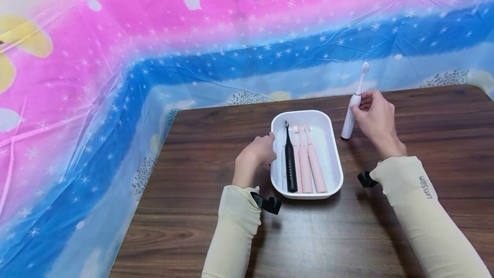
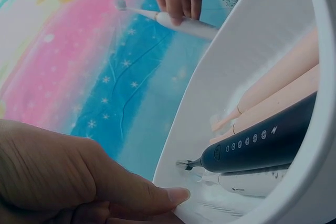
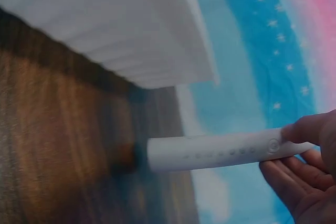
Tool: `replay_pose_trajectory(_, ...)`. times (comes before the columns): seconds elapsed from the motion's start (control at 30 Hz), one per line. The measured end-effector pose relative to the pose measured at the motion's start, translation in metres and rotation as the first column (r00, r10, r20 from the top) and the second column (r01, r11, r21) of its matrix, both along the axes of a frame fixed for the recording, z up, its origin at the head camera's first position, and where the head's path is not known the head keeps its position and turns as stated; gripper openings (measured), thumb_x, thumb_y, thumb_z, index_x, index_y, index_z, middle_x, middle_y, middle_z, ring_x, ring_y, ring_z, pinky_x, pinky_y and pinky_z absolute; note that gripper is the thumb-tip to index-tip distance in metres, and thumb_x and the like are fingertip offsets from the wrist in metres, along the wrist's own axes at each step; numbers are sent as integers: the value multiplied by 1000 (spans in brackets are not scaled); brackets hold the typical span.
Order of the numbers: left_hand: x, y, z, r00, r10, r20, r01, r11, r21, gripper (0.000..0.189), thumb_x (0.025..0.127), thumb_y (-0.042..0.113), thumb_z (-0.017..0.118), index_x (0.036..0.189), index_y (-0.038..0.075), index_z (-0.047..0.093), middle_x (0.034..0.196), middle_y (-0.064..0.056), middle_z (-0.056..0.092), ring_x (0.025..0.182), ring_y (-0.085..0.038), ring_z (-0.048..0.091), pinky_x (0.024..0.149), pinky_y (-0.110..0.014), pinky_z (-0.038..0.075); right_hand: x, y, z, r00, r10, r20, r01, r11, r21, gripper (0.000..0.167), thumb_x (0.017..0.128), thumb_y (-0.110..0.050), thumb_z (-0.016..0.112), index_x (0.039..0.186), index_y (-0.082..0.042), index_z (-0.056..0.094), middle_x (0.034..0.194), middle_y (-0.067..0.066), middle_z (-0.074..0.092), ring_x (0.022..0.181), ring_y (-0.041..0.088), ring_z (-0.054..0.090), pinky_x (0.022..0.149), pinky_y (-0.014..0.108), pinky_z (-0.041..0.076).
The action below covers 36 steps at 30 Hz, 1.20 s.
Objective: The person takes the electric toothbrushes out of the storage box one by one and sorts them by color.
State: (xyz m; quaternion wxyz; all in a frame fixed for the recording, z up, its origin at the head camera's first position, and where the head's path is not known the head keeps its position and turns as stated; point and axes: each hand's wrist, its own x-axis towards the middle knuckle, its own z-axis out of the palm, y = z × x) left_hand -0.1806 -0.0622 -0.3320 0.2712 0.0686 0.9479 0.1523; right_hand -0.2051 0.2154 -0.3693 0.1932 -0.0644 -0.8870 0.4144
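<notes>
On the right, my right hand [image 1: 376, 117] pinches a white electric toothbrush [image 1: 349, 121] between thumb and fingers, brush head up and tilted to the right. Its base is close over the table, right of the white tray [image 1: 336, 158]. In the right wrist view, a row of small marks and a round button show on the toothbrush handle [image 3: 220, 151]. My left hand [image 1: 255, 153] grips the tray's left side, thumb [image 2: 178, 195] at the rim. Inside the tray lie a black electric toothbrush [image 1: 290, 168], several pink ones [image 1: 305, 168] and a white one [image 2: 247, 184], partly hidden by the black one.
The dark wooden table [image 1: 193, 175] carries the tray near its middle. Behind it and along its left side hangs a pink and blue patterned cloth [image 1: 216, 59]. Black wrist mounts [image 1: 272, 205] stick out from both sleeves.
</notes>
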Motion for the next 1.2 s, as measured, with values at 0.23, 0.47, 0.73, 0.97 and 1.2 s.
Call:
replay_pose_trajectory(0.23, 0, -2, 0, 1000, -8, -7, 8, 1000, 5, 69, 95, 5, 48, 155, 9, 14, 150, -17, 37, 121, -25, 48, 52, -21, 47, -5, -2, -12, 996, -25, -85, 24, 1000, -15, 34, 90, -12, 58, 118, 7, 53, 106, 24, 64, 98, 32, 62, 69, 2, 34)
replay_pose_trajectory(0.47, 1, -2, -2, 1000, -4, -7, 4, 1000, 13, 68, 95, 5, 48, 155, 9, 14, 150, -16, 36, 121, -24, 48, 54, -21, 49, -7, -4, -17, 990, -18, -137, 20, 1000, 11, 33, 90, -10, 61, 117, 6, 53, 108, 23, 64, 99, 31, 65, 83, 29, 54)
replay_pose_trajectory(0.73, 0, 0, -3, 1000, 1, -17, -1, 1000, 2, 69, 95, 6, 48, 155, 11, 14, 151, -16, 36, 118, -23, 50, 53, -22, 49, -3, -6, -18, 990, 22, -141, -14, 998, 57, 32, 90, -8, 60, 117, 7, 52, 111, 24, 61, 101, 34, 63, 82, 45, 52)
replay_pose_trajectory(0.97, -1, 0, -1, 1000, 8, -15, -9, 1000, -5, 70, 95, 5, 49, 155, 10, 13, 150, -16, 36, 115, -23, 52, 53, -22, 48, 1, -6, -14, 990, 36, -136, -29, 998, 57, 34, 90, -8, 60, 118, 8, 51, 110, 25, 60, 100, 35, 62, 83, 45, 52)
replay_pose_trajectory(1.2, 1, 0, -2, 1000, 15, -7, -14, 1000, 5, 69, 95, 5, 48, 155, 10, 14, 150, -16, 37, 114, -23, 53, 53, -21, 50, 3, -7, -16, 990, 45, -136, -39, 998, 45, 34, 90, -8, 61, 118, 8, 50, 109, 26, 58, 100, 37, 61, 84, 47, 52)
